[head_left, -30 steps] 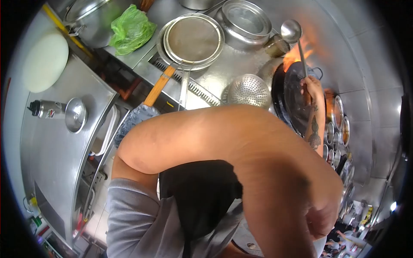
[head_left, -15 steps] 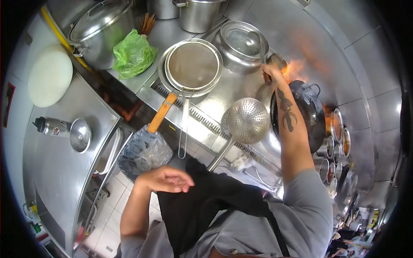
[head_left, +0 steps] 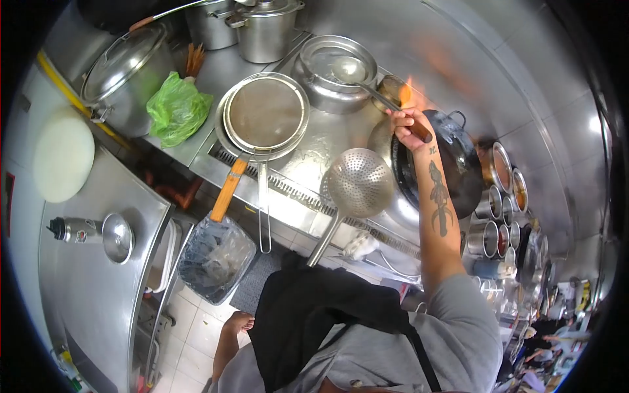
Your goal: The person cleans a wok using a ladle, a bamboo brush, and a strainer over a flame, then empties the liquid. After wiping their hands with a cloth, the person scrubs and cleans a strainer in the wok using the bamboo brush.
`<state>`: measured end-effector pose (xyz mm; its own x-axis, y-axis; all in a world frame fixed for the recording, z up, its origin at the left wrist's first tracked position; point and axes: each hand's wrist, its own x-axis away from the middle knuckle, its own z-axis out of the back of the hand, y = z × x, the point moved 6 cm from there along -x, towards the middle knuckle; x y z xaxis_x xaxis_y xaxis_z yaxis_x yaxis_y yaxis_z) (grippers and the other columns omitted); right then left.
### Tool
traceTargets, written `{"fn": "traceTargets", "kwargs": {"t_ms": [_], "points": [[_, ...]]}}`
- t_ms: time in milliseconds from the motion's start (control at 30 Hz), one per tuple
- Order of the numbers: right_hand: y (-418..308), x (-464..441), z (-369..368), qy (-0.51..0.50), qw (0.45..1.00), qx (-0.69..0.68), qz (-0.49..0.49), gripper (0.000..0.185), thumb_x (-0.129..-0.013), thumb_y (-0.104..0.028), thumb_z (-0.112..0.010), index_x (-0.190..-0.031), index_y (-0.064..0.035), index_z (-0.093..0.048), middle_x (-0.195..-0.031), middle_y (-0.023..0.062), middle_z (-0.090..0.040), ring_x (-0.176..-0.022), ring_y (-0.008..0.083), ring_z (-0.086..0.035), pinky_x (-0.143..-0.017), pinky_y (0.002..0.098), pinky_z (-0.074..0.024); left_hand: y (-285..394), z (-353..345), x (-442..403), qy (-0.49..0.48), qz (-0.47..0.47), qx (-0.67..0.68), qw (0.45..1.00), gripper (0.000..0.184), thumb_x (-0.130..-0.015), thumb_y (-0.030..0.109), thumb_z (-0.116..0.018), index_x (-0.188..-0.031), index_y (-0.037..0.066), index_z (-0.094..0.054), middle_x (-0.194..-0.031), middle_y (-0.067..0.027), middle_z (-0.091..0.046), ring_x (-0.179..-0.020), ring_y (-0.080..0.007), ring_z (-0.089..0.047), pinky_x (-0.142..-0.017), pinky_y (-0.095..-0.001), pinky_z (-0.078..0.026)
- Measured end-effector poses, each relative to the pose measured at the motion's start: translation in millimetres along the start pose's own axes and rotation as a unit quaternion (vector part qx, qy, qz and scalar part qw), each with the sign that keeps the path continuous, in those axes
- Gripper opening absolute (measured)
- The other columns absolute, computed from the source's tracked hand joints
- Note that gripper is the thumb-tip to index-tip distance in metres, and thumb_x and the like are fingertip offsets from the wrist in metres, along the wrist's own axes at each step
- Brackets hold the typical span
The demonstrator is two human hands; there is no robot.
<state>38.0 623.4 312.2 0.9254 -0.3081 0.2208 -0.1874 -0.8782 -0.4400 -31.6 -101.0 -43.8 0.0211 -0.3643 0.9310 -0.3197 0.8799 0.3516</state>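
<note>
My right hand (head_left: pixel 411 128) is closed around the wooden-ended handle of a ladle (head_left: pixel 380 97). The ladle's round bowl lies over the mouth of a wide steel pot (head_left: pixel 333 98). Just below and right of that hand, a black wok (head_left: pixel 458 164) stands on the stove, with orange flame (head_left: pixel 407 95) behind it. Down beside the black apron, my left hand (head_left: pixel 241 321) hangs with its fingers curled in, nothing visible in them. A perforated strainer ladle (head_left: pixel 360 183) rests left of my right forearm.
A fine sieve (head_left: pixel 267 112) sits over a bowl on the counter. Below it, a wooden handle (head_left: pixel 229 190) sticks up from a plastic-lined bin (head_left: pixel 216 262). A green bag (head_left: pixel 177 111) and lidded pots stand at the back left. Several steel containers (head_left: pixel 483 238) line the right.
My left hand has dropped from in front of the apron to my side, and its fingers have curled. My right hand has turned with the ladle. The flames look smaller; the view has shifted.
</note>
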Motion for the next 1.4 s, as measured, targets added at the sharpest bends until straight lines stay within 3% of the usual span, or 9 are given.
{"fn": "traceTargets", "kwargs": {"t_ms": [133,200,533,767,1167,1200,1300,1333,1400], "points": [[2,44,-5,0.048,0.997,0.059,0.017,0.038,-0.086,-0.013,-0.046,-0.114,0.0117,-0.045,-0.081,0.004,-0.053,-0.053,0.0088,-0.051,-0.044,0.0243,-0.0367,1,16,-54,-0.048,-0.178,-0.264,0.947,0.014,-0.087,0.018,-0.054,-0.091,0.006,-0.059,-0.085,-0.008,-0.065,-0.072,-0.0203,-0.064,-0.065,-0.0391,-0.055],[5,65,-12,0.053,0.996,0.075,0.012,0.036,-0.086,-0.014,-0.047,-0.113,0.0086,-0.047,-0.08,0.0038,-0.053,-0.053,0.0091,-0.05,-0.044,0.0242,-0.0374,-5,38,-65,0.074,0.07,0.071,0.992,0.017,-0.088,0.021,-0.053,-0.095,0.006,-0.059,-0.086,-0.008,-0.066,-0.071,-0.0201,-0.064,-0.065,-0.0398,-0.055],[22,135,-16,0.325,0.854,0.404,0.049,0.024,-0.081,-0.011,-0.05,-0.102,0.0013,-0.054,-0.069,0.0052,-0.052,-0.045,0.0122,-0.048,-0.037,0.024,-0.0347,39,52,-62,0.071,0.055,0.062,0.994,0.02,-0.087,0.021,-0.053,-0.094,0.003,-0.06,-0.083,-0.0095,-0.066,-0.068,-0.0207,-0.064,-0.065,-0.0401,-0.056],[-8,105,-29,0.361,0.689,0.621,0.093,0.015,-0.074,-0.006,-0.053,-0.086,0.0007,-0.059,-0.061,0.0062,-0.055,-0.041,0.0162,-0.051,-0.038,0.0284,-0.0397,14,41,-67,0.086,0.101,0.072,0.989,0.019,-0.088,0.017,-0.051,-0.097,0.002,-0.058,-0.087,-0.011,-0.066,-0.07,-0.0227,-0.063,-0.067,-0.0418,-0.056],[-25,-88,14,0.379,0.588,0.714,0.032,0.017,-0.076,-0.015,-0.053,-0.066,-0.0008,-0.054,-0.056,0.0091,-0.057,-0.047,0.018,-0.054,-0.04,0.0335,-0.0402,-60,34,-29,0.093,-0.022,0.106,0.99,0.02,-0.084,0.017,-0.054,-0.094,0.001,-0.06,-0.083,-0.0126,-0.065,-0.068,-0.0247,-0.065,-0.062,-0.04,-0.057],[-28,-103,21,0.375,0.591,0.714,0.033,0.017,-0.076,-0.015,-0.053,-0.066,-0.0008,-0.054,-0.056,0.0091,-0.057,-0.047,0.018,-0.054,-0.04,0.0335,-0.0402,-60,33,-18,0.095,-0.048,0.065,0.992,0.02,-0.084,0.017,-0.054,-0.094,0.0,-0.061,-0.082,-0.0123,-0.065,-0.067,-0.0245,-0.065,-0.063,-0.0402,-0.057],[-13,-128,36,0.272,0.942,0.197,-0.016,0.008,-0.074,-0.007,-0.055,-0.072,-0.0057,-0.047,-0.063,0.005,-0.053,-0.049,0.0126,-0.051,-0.043,0.0262,-0.0342,-83,23,3,0.133,-0.024,0.111,0.985,0.02,-0.084,0.016,-0.055,-0.094,0.0,-0.062,-0.08,-0.0114,-0.065,-0.065,-0.0238,-0.064,-0.063,-0.0405,-0.057],[-18,-122,37,0.271,0.942,0.196,-0.014,0.008,-0.074,-0.007,-0.055,-0.072,-0.0057,-0.047,-0.063,0.005,-0.053,-0.049,0.0126,-0.051,-0.043,0.0262,-0.0342,-130,23,-29,0.157,0.084,0.186,0.966,0.02,-0.085,0.015,-0.055,-0.094,-0.001,-0.062,-0.08,-0.0111,-0.065,-0.066,-0.0236,-0.064,-0.065,-0.0414,-0.057],[-19,-114,21,0.097,0.986,-0.134,-0.004,0.044,-0.077,-0.007,-0.054,-0.115,0.0084,-0.036,-0.076,0.0053,-0.05,-0.053,0.0123,-0.055,-0.044,0.0276,-0.0325,-152,21,-39,0.158,0.116,0.23,0.953,0.02,-0.084,0.013,-0.053,-0.096,-0.001,-0.062,-0.081,-0.0116,-0.064,-0.068,-0.024,-0.063,-0.064,-0.0414,-0.056]]}}
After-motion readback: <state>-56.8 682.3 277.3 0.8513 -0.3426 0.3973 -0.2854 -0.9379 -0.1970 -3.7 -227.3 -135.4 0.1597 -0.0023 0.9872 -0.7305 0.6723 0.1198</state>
